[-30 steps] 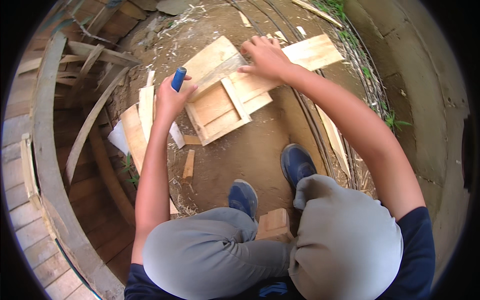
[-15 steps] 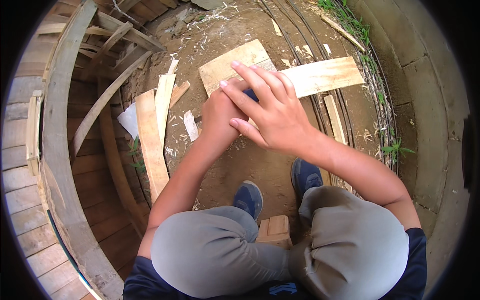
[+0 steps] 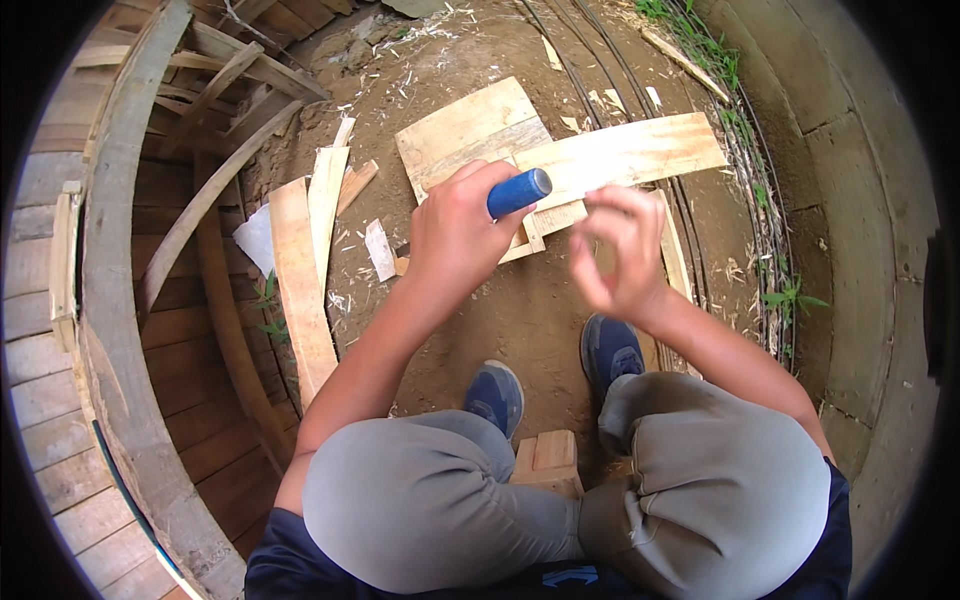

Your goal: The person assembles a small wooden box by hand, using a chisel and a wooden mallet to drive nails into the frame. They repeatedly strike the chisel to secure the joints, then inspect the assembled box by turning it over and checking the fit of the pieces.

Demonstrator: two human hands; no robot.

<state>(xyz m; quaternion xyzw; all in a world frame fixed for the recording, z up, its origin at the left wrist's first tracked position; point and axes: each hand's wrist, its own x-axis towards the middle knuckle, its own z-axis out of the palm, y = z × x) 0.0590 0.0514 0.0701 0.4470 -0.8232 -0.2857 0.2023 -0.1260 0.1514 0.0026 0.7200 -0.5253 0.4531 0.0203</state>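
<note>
The left hand [image 3: 460, 225] is closing its grip around a smooth, blue cylindrical handle [image 3: 517, 194], whose pale, flat end is pointing right; the rest is hiding inside the fist. It is hovering over the near part of some pale woodwork. The right hand [image 3: 620, 250] is curving just to the right, blurring slightly, its thumb and fingers standing apart.

Beyond the hands, a flat, pale-grained plank [image 3: 635, 150] is stretching rightward, overlapping a squarish wooden panel [image 3: 465, 130]. A thin-rimmed wooden frame [image 3: 530, 238] is partly showing between the hands. To the left, long rough-edged boards [image 3: 295, 280] are lying side by side.

Everything is resting on brown, bare earth [image 3: 470, 340] scattered with shavings. Dark, thin rods [image 3: 625, 80] are running along the right, near a grey wall [image 3: 845, 230], while weathered timber framing [image 3: 115, 270] is curving along the left.

Half a second ago the right hand was covering the left; now it is sitting apart, nearer and farther right, and the blue handle is showing plainly.
</note>
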